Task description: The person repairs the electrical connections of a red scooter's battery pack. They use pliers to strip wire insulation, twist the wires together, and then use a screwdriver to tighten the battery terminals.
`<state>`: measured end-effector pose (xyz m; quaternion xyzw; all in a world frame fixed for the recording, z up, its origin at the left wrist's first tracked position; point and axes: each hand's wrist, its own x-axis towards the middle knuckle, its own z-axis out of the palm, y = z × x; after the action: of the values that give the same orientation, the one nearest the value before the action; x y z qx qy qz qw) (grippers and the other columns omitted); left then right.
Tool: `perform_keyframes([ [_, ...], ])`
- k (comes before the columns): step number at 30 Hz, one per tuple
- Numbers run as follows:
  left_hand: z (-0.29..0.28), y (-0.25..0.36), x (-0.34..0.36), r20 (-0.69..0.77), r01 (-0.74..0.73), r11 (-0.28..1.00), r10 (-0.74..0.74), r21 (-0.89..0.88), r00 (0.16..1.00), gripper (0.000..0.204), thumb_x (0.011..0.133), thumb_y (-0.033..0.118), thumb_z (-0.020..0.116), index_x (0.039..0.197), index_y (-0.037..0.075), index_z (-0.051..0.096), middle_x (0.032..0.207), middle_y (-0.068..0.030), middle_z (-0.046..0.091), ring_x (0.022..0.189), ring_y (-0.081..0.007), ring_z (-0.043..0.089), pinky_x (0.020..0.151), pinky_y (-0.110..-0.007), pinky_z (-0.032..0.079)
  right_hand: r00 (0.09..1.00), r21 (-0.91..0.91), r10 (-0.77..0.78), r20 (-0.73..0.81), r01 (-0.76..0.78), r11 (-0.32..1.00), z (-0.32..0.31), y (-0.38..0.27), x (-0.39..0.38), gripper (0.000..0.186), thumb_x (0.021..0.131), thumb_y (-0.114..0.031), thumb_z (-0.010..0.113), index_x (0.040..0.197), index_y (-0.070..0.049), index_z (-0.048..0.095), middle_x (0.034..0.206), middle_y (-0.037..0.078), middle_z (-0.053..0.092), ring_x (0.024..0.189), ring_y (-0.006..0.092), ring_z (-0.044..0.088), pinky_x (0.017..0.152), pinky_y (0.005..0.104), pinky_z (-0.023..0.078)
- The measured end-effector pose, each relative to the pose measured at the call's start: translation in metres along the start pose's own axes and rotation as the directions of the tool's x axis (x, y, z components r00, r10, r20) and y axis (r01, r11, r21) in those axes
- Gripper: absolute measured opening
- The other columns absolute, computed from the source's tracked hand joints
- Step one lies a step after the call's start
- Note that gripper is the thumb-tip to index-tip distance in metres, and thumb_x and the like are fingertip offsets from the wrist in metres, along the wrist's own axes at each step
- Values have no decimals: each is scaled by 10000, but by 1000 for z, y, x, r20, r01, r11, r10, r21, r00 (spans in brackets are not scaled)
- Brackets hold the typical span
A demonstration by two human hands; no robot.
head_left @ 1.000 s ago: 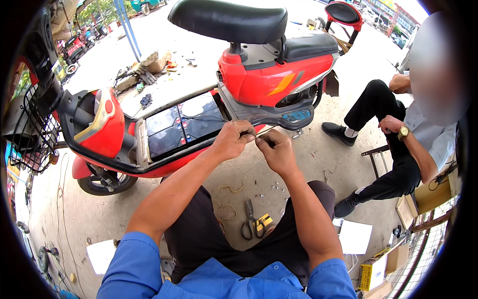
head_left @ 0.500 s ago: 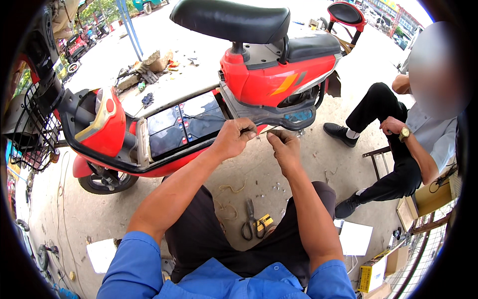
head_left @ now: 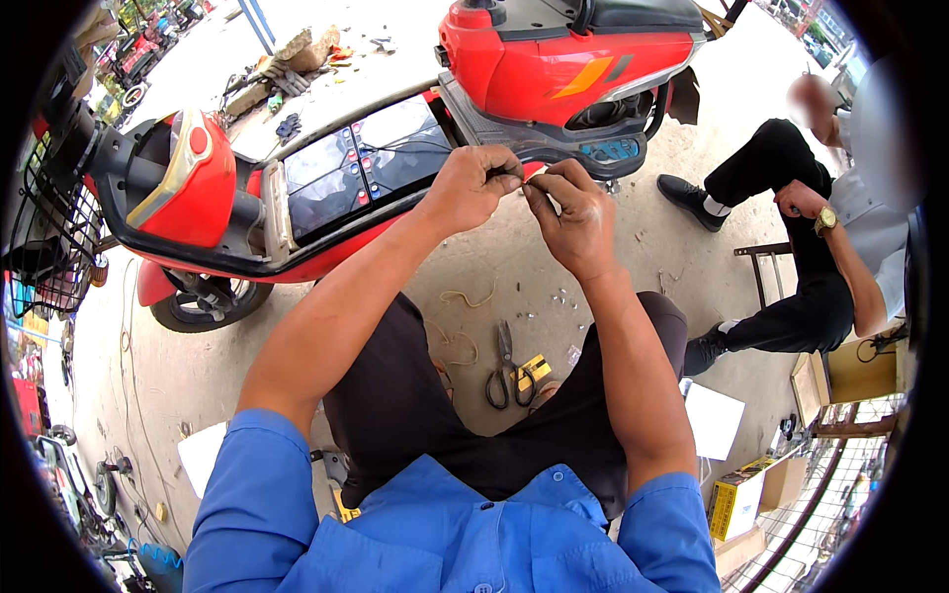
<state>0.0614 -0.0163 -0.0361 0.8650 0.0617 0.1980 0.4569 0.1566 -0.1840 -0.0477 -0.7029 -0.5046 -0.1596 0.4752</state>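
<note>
My left hand [head_left: 474, 190] and my right hand [head_left: 575, 217] meet fingertip to fingertip, both pinched. They grip a thin dark wire, mostly hidden by the fingers. Just beyond them stands a red electric scooter [head_left: 554, 74] with its floorboard compartment uncovered. Black batteries [head_left: 321, 203] fill that compartment, with red and blue terminals and dark leads across the top. On the ground between my knees lie black-handled scissors [head_left: 504, 361], beside a small yellow packet [head_left: 535, 368].
At the right a person [head_left: 791, 257] sits with one hand on a knee. White sheets [head_left: 714, 420] and a yellow box [head_left: 733, 502] lie nearer. Pale cord [head_left: 460, 341] and small scraps litter the concrete. Stones [head_left: 311, 49] and gloves lie beyond the scooter.
The view has tilted down, so the scooter and both hands sit higher in it. My hands have drawn closer together, and the strand seen between them is now mostly covered.
</note>
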Motion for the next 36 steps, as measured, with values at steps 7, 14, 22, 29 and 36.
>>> perform_keyframes([
  [7,5,1,-3,-39,-9,1000,10,12,999,70,893,4,676,958,-22,686,823,-69,694,775,-111,589,746,-313,496,886,348,439,150,-463,815,17,2,-5,207,909,-143,679,844,53,685,690,81,614,580,173,558,562,323,424],
  [14,9,3,0,-54,-10,999,12,40,998,78,892,26,687,960,-12,687,803,-80,684,752,-118,582,726,-316,491,496,654,664,560,-756,15,15,3,3,149,916,-167,656,818,-58,629,708,-14,535,530,49,377,458,227,264],
  [22,1,6,1,-85,34,998,-38,-49,996,64,914,35,667,944,-21,661,810,-43,669,762,-102,552,716,-298,467,412,640,725,552,-767,-51,17,39,5,199,961,-234,656,950,-36,660,772,-8,552,561,59,402,465,225,288],
  [29,13,4,9,-101,-17,994,6,-108,995,82,922,41,645,933,-40,644,750,-70,608,705,-126,503,677,-314,455,493,-412,792,361,-678,609,110,136,-133,206,808,-153,613,766,21,716,619,172,683,598,299,715,609,420,566],
  [36,6,7,8,-83,66,988,-78,-140,994,71,946,44,642,956,-25,650,825,-15,635,770,-79,517,703,-276,440,305,-685,821,482,-454,570,102,109,-202,236,880,-125,592,1054,-28,719,1154,248,688,1097,408,669,905,474,564],
])
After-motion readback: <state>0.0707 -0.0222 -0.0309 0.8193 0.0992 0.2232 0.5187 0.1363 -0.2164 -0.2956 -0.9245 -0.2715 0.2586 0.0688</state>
